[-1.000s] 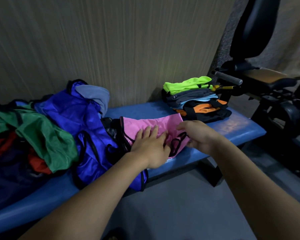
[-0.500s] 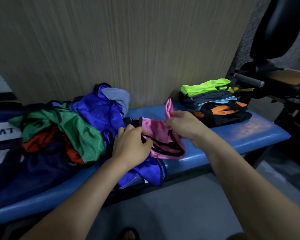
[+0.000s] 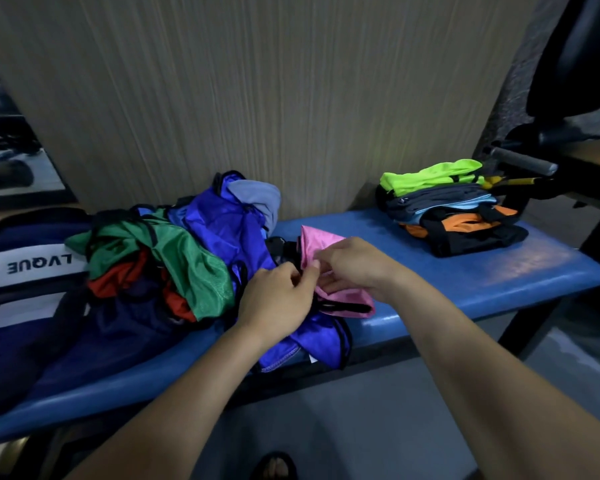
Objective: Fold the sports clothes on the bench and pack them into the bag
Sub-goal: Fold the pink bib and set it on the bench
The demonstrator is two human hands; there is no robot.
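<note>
A pink garment with black trim (image 3: pixel 347 301) lies partly folded on the blue bench (image 3: pixel 482 275), at its middle. My left hand (image 3: pixel 278 299) pinches its left edge and my right hand (image 3: pixel 354 265) grips the fabric from the right, with a pink flap standing up behind the fingers. Left of it sits a loose heap: a royal blue garment (image 3: pixel 222 230), a green mesh one (image 3: pixel 187 265), a red one (image 3: pixel 118 278). A neat stack of folded clothes (image 3: pixel 451 209) with a neon green piece on top stands at the bench's right end. The navy and white bag (image 3: pixel 25 268) sits at far left.
A ribbed wall panel (image 3: pixel 257 98) rises right behind the bench. Black gym equipment with a padded roller (image 3: pixel 520 161) stands at the right, close to the folded stack. Grey floor lies below the bench, and a sandalled foot (image 3: pixel 274 467) shows at the bottom.
My hands went from pressing the pink garment flat to lifting and folding it over. Its right part has come up and across, and both hands have drawn close together on it.
</note>
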